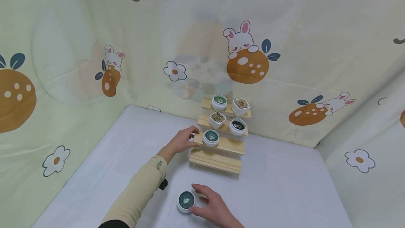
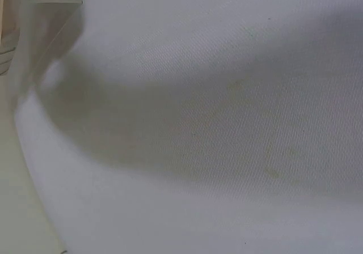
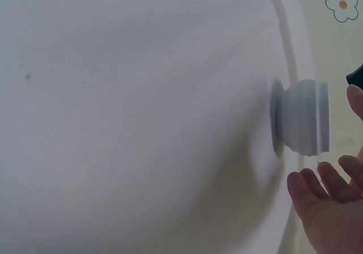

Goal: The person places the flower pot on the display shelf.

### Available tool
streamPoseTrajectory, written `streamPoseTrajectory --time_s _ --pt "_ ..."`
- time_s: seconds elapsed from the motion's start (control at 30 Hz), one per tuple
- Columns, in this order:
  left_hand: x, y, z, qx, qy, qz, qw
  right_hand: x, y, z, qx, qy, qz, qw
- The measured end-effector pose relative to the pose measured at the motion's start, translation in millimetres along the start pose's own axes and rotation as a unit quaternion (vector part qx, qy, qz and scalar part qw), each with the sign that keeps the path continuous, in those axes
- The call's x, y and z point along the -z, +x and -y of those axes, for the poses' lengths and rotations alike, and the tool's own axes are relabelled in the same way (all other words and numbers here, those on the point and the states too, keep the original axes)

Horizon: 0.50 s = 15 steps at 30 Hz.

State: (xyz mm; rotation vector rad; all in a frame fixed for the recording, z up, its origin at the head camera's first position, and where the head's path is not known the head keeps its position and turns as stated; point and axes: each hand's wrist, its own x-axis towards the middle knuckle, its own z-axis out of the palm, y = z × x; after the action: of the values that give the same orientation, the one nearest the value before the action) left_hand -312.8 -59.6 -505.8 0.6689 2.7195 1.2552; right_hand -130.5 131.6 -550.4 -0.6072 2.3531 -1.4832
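Note:
A round white pot (image 1: 186, 201) with a dark green top stands on the table in the head view. My right hand (image 1: 212, 205) is beside it on the right, fingers spread and loosely bent, thumb tip right at its rim. In the right wrist view the pot (image 3: 303, 118) shows from the side, with fingers of the right hand (image 3: 334, 203) apart from its wall. My left hand (image 1: 180, 141) reaches to the left end of a stepped wooden rack (image 1: 215, 161), thumb and fingers parted at the step. Just right of it sits another green-topped round pot (image 1: 211, 138).
Higher steps carry a square pot with speckled filling (image 1: 217, 119), a round dark-topped pot (image 1: 238, 126), a green-topped pot (image 1: 219, 102) and another square pot (image 1: 241, 106). Behind the rack hangs a printed curtain (image 1: 196, 27). White cloth (image 1: 284, 185) covers the table.

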Motion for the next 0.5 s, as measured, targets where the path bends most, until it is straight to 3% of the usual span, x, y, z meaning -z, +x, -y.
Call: streamPoseTrajectory --time_s 0.5 --pt "0.5 -1.1 -1.8 -0.003 -0.004 -0.003 1.0000 -9.5 -2.3 -8.2 -0.007 -0.021 0.016 0.9996"
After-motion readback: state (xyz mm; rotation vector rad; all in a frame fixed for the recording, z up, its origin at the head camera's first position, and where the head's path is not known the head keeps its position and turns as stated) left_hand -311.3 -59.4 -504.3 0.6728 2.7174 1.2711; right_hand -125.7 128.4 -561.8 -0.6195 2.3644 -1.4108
